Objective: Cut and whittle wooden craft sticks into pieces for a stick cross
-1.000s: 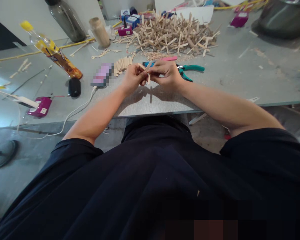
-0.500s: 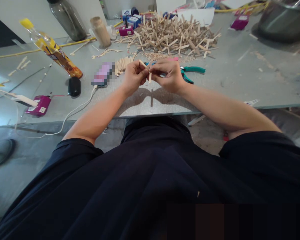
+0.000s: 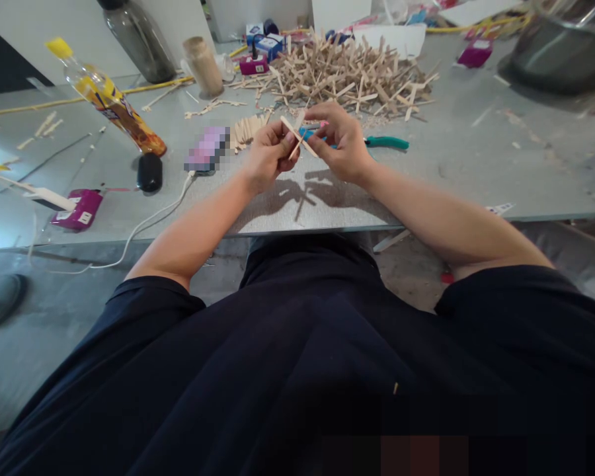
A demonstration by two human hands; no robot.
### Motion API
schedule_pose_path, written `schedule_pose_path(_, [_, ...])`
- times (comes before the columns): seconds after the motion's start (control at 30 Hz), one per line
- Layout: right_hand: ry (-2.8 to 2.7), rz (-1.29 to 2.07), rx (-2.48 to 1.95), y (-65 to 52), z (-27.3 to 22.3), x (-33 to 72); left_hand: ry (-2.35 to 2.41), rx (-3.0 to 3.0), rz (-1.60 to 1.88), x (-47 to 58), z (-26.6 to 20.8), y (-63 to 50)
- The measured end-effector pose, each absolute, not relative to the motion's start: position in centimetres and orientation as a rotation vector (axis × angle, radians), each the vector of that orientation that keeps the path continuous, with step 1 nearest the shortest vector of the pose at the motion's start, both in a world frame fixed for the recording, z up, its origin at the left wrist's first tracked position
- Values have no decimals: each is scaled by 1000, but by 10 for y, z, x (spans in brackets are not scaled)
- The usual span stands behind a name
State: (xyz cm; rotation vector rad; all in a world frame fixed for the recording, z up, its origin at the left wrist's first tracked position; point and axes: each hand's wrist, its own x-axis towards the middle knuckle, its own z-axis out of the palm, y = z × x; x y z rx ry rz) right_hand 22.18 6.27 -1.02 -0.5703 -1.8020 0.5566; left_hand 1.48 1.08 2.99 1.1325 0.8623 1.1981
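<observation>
Crossed flat wooden sticks [image 3: 290, 125], joined in an X-like shape, are up above the table between my hands. My left hand [image 3: 272, 153] pinches them near the crossing with thumb and fingers. Close by on the other side, my right hand [image 3: 346, 144] has its fingers spread and curved around the stick ends. Its thumb is by one lower end; whether it touches is hard to see. Teal-handled pliers [image 3: 387, 143] lie behind my right hand, partly hidden. Loose flat sticks [image 3: 248, 129] are lined up beyond my left hand.
A big heap of crossed sticks [image 3: 350, 76] covers the table's back middle. Leftward are a phone [image 3: 207, 149] on a white cable, a black case [image 3: 149, 173], a drink bottle [image 3: 121, 119] and a wooden cylinder [image 3: 203, 66]. A dark pot [image 3: 555, 56] stands back right.
My right hand has loosened its pinch, and its fingers have spread apart. The crossed sticks have turned and show more of their X shape, still in my left hand.
</observation>
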Motion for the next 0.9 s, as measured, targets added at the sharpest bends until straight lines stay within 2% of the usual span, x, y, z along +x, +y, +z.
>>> schedule_pose_path(0.23, [-1915,564,-568,53,-8,222,863,1092,1173,16,31,4])
schedule_pose_path(0.7, [-1881,550,-639,41,-3,226,707,1417,1168,11,18,12])
schedule_pose_path(0.9, [-1905,539,-600,38,1,228,846,1377,1154,13,23,11])
